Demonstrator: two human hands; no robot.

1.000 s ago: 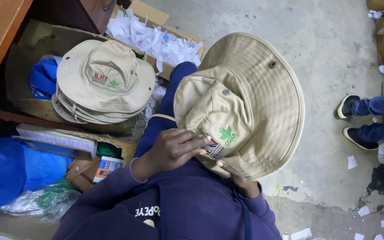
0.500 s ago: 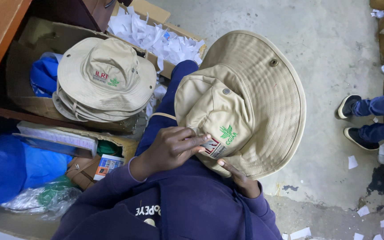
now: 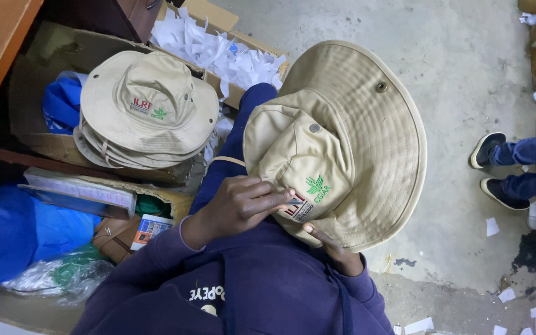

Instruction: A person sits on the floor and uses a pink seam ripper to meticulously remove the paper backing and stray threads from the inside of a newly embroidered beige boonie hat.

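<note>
A beige wide-brimmed hat [image 3: 367, 130] with a green and red embroidered emblem rests on my lap, crown toward me. My left hand [image 3: 240, 205] lies on the crown's front, fingertips pressing at the emblem, possibly pinching something small there. My right hand [image 3: 333, 245] holds the hat's near brim from below; only some fingers show. A stack of several matching beige hats [image 3: 147, 111] sits in a cardboard box [image 3: 38, 146] to my left.
Shredded white paper [image 3: 218, 53] fills another box behind the stack. Blue plastic bags [image 3: 26, 229] and small cartons lie at the left. Another person's shoes and jeans [image 3: 516, 167] are at the right on the concrete floor, with paper scraps scattered.
Almost nothing has changed; my left fingers shifted slightly on the hat's emblem, and the hat stays in place.
</note>
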